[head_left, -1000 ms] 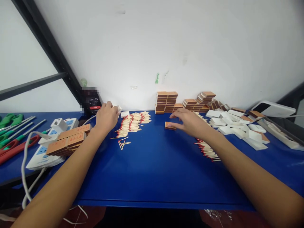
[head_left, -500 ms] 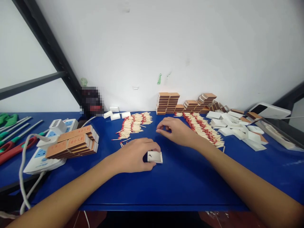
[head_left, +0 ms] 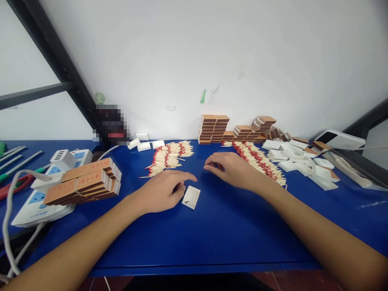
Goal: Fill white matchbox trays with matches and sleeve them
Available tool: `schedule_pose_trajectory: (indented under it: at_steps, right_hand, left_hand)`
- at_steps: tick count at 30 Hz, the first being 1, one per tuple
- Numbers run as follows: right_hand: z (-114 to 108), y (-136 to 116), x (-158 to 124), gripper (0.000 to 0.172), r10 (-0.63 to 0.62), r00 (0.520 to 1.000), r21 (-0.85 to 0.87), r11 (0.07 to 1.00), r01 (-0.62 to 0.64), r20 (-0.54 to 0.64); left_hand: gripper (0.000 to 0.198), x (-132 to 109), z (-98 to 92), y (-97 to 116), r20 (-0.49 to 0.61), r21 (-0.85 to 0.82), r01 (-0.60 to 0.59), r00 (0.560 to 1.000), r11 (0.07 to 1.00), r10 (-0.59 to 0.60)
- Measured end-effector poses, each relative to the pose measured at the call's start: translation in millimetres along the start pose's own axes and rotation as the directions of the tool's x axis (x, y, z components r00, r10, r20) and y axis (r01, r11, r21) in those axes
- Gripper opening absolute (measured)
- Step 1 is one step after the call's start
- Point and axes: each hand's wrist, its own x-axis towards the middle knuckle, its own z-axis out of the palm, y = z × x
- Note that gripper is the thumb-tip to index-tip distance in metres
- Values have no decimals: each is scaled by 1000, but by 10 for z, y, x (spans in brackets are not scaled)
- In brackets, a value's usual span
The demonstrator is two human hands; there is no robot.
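A small white matchbox tray (head_left: 192,196) lies tilted in angle on the blue table, with a small dark mark or bit near its lower left corner. Just left of it is my left hand (head_left: 163,192), its index finger stretched out above the tray and its thumb close to the tray's edge; it holds nothing. My right hand (head_left: 232,169) hovers to the right, fingers curled in towards the thumb, with nothing seen between them. Red-headed matches (head_left: 169,155) lie in rows behind my left hand. More matches (head_left: 257,159) are spread beyond my right hand.
Stacked matchboxes (head_left: 214,128) stand against the wall. White trays (head_left: 303,159) are heaped at the right, near a white device (head_left: 342,139). At left, bundled matchboxes (head_left: 87,182) rest on a power strip (head_left: 33,208) with cables. Several white trays (head_left: 144,146) sit at the back.
My left hand has let go of the white tray, which has turned and shifted slightly left. My right hand has moved a little to the right. The view has shifted slightly.
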Motion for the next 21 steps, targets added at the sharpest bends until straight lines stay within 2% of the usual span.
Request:
schedule_pose_trajectory:
  at_steps: [3, 7, 10, 13, 15, 17, 21]
  right_hand:
    - [6, -47, -15, 25, -34, 999, -31, 999, 35, 15]
    - [12, -88, -33, 25, -61, 997, -92, 994, 66, 54]
    - [2, -65, -41, 23, -54, 997, -111, 992, 60, 55]
    - [-9, -23, -40, 22, -41, 998, -112, 993, 47, 53]
    - [-10, 5, -40, 22, -35, 998, -118, 992, 41, 58]
    - [-8, 32, -45, 22, -29, 998, -126, 991, 37, 62]
    - [-18, 32, -38, 20, -25, 998, -107, 994, 31, 50]
  left_hand:
    - [44, -14, 34, 3, 0, 68, -70, 998, 995, 70]
    - [33, -42, 53, 47, -2, 103, -60, 998, 993, 60]
    - [49, -54, 34, 86, 19, 60, -80, 997, 995, 79]
    - [71, -53, 14, 122, 104, -33, -143, 984, 989, 145]
    - [75, -49, 14, 145, 147, -74, -170, 973, 983, 180]
    - [67, -47, 28, 172, 157, -93, -180, 969, 979, 193]
    - [34, -65, 114, 254, 97, -63, -168, 980, 984, 174]
